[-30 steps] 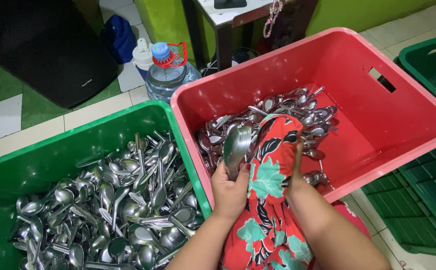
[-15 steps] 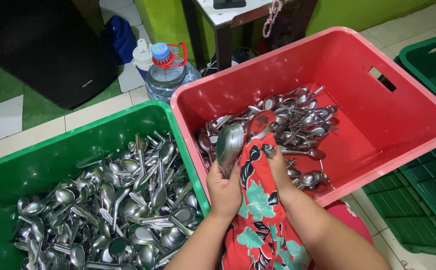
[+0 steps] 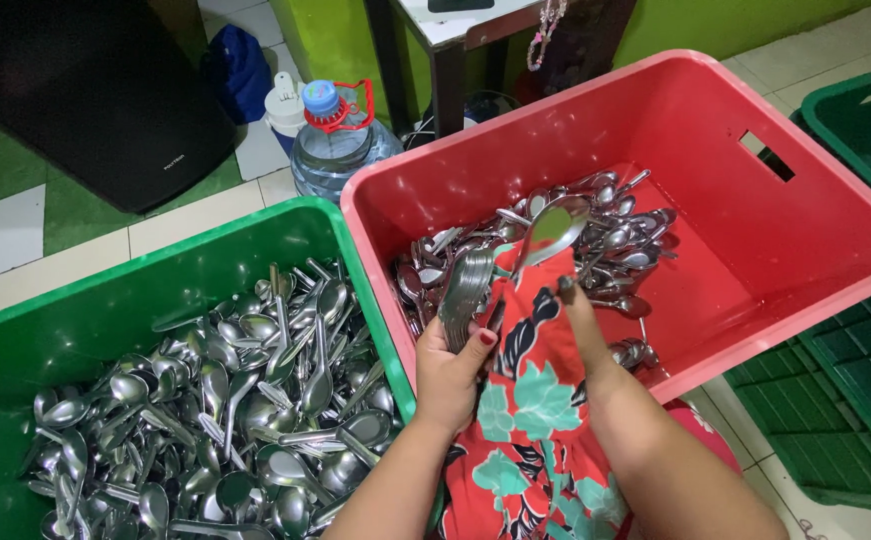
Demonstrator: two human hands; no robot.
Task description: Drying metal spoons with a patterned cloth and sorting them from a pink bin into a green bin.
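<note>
Two big crates fill my view, with a third at the right edge; the red crate (image 3: 805,180) sits ahead of the hands and holds a loose heap of steel spoons (image 3: 595,235) piled toward its near left corner, the far right of its floor bare; the green crate (image 3: 155,290) lies to the left, touching the red one along their shared wall, and carries a much larger spread of spoons (image 3: 235,400) lying every which way; the dark green crate (image 3: 855,110) at the right shows nothing inside that I can see; behind the crates a clear water jug (image 3: 340,145) with a blue cap stands on the tiled floor. Smaller now: the red floral cloth (image 3: 530,400) drapes up between my forearms; my right hand (image 3: 580,320) is wrapped in it and pinches the handle of a single spoon (image 3: 547,232), whose long axis runs up and away from me, bowl tilted over the red crate's heap; my left hand (image 3: 450,365) is closed around a stacked bundle of spoons (image 3: 465,285), bowls upward, just beside the cloth and right above the wall between the two crates, so the left hand is the nearer to the green crate.
</note>
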